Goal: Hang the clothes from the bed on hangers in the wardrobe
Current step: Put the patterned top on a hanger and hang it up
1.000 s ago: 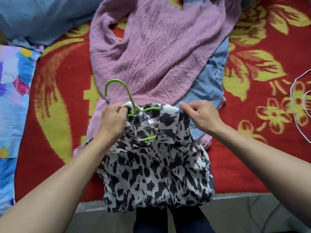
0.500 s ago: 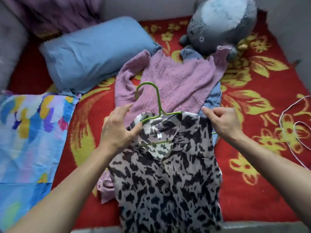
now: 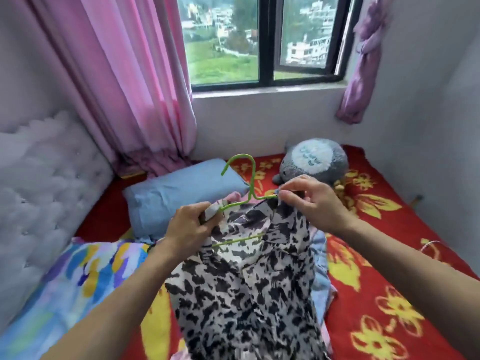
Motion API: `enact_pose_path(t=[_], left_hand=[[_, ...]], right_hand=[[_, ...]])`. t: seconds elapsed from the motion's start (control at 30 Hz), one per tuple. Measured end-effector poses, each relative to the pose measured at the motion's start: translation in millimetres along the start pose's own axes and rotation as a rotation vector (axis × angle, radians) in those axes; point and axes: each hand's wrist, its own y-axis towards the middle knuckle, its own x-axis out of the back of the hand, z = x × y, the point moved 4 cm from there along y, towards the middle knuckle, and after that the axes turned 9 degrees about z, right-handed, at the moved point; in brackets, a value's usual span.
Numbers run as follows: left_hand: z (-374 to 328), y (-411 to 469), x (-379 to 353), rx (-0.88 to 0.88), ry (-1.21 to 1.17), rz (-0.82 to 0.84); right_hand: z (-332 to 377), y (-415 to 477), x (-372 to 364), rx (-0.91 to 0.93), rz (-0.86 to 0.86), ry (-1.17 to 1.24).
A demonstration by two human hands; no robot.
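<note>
A: Where's the spotted shirt (image 3: 246,294)?

B: Lifted over the bed's (image 3: 389,268) near edge, draped on the green hanger (image 3: 251,183). The left hand (image 3: 192,227) curls round one shoulder and the hanger arm; the right hand (image 3: 311,201) pinches fabric at the other arm.

A: How will it handle?

B: Light, limp, likely slippery. I'd carry it by the hanger's neck.

No writing, label, brand or number can be read. The plush (image 3: 315,162), beyond the fingers (image 3: 293,183) of the right hand (image 3: 314,206), bears dark marks on its pale patch, too blurred to read.
</note>
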Motion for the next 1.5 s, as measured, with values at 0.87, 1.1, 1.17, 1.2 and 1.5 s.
enact_pose_path(t=[0.87, 1.1, 1.17, 1.2, 1.5], left_hand=[[-218.5, -515.8, 127.2, 0.780, 0.082, -0.653], [-291.4, -663.0, 124.1, 0.915, 0.249, -0.759], [-309.6, -703.6, 120.7, 0.943, 0.277, -0.740], [-318.6, -726.5, 119.5, 0.961, 0.292, -0.731], [-361.6, -956.5, 120.5, 1.248, 0.429, -0.787]], right_hand=[[336.5, -187.1, -95.9, 0.669, 0.701, 0.475], [450.6, -306.1, -138.5, 0.841, 0.897, 0.465], [481.6, -355.6, -154.3, 0.891, 0.991, 0.463], [495.4, -380.6, -163.3, 0.903, 1.033, 0.446], [601.1, -545.2, -227.5, 1.065, 0.972, 0.118]])
